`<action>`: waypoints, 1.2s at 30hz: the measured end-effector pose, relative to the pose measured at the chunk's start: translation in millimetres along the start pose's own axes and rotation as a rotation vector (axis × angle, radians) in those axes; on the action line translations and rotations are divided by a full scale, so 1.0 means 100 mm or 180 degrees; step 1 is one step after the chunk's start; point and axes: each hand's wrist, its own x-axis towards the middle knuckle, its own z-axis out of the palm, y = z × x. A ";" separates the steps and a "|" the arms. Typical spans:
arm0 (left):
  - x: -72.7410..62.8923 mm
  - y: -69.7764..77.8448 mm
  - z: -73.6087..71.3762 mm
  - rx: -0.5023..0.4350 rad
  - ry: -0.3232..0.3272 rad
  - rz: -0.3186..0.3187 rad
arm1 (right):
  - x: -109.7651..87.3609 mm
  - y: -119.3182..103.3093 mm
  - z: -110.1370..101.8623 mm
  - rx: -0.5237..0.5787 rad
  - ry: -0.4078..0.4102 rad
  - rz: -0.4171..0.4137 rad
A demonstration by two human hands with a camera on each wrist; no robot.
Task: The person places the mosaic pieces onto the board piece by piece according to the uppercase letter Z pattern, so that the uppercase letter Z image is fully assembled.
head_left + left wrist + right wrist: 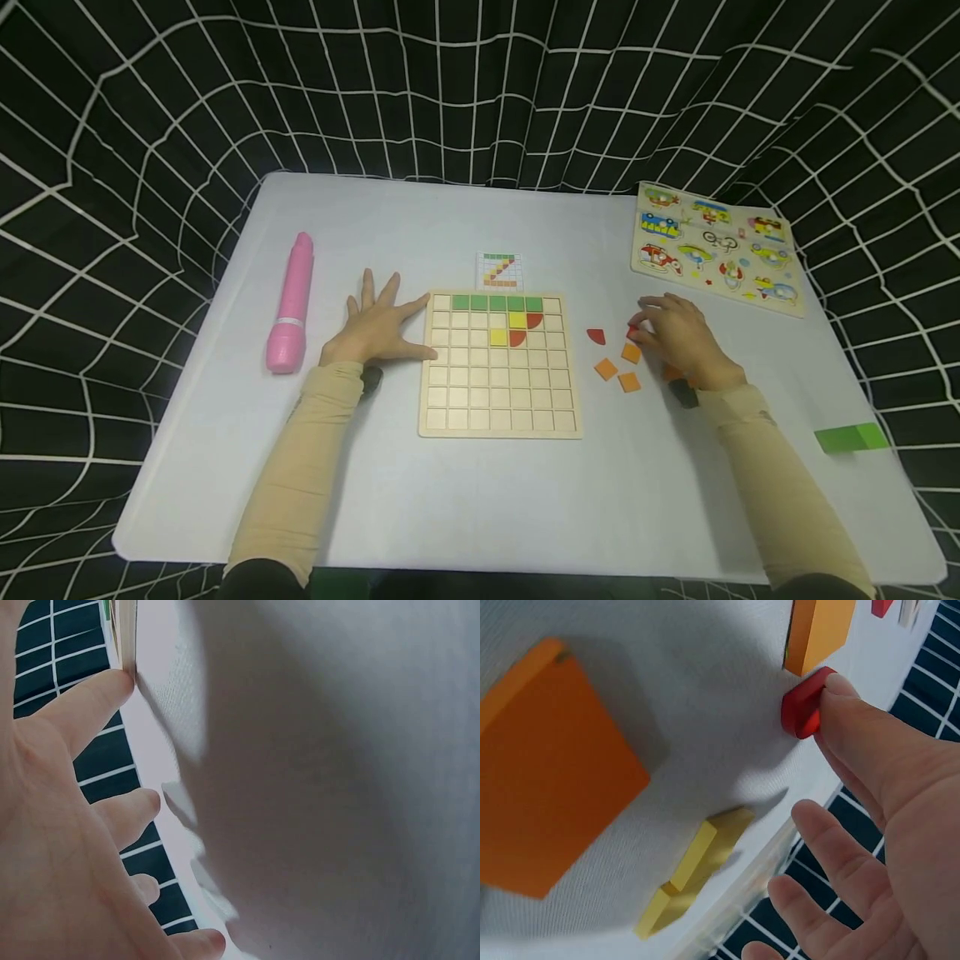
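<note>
Slanting red piece (802, 705) in right hand (681, 335)

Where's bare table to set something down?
Widest: in front of the grid board, between the sleeves. Another lies beyond the left hand, between the pink object and small card; a third between that card and the picture puzzle. Crowded: right of the board, where loose orange pieces and a red one lie by the right hand, which pinches another red piece.
</note>
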 end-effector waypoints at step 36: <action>0.00 -0.02 -0.01 -0.0001 -0.0034 -0.0004 | 0.05 -0.08 -0.09 -0.0034 0.0058 -0.0430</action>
